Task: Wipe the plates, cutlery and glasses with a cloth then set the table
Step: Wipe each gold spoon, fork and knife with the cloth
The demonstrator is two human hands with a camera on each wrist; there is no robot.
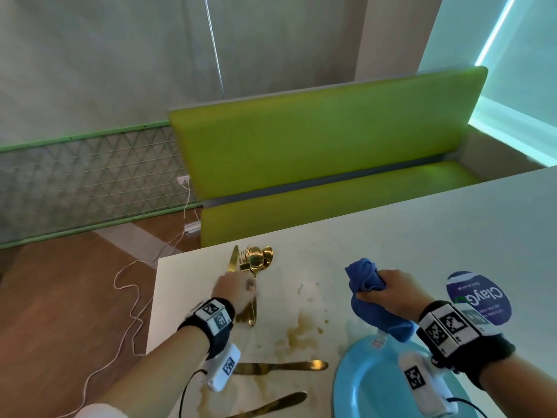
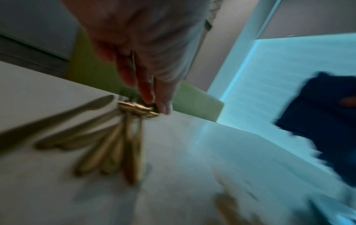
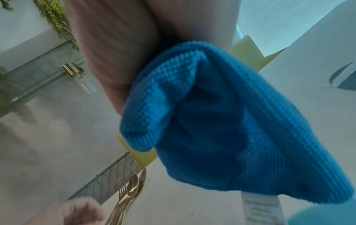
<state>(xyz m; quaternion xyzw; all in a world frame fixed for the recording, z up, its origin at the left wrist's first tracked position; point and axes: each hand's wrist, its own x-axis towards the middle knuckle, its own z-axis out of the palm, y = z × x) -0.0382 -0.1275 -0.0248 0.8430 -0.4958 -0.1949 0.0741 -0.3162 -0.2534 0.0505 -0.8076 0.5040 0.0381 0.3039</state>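
I see my left hand [image 1: 238, 289] reaching toward 11 o'clock, palm down, its grip on the gold cutlery pile [image 1: 253, 263], though blur hides whether it pinches. My right hand [image 1: 388, 292] clenches the cloth [image 1: 366, 285] above one plate [image 1: 361, 384] at 5 o'clock. Two knives [image 1: 280, 365] lie at 6 o'clock on the stained bench [image 1: 391, 236].

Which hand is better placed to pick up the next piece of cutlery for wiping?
Left. The left hand already rests on the cutlery; the right hand grips the cloth.
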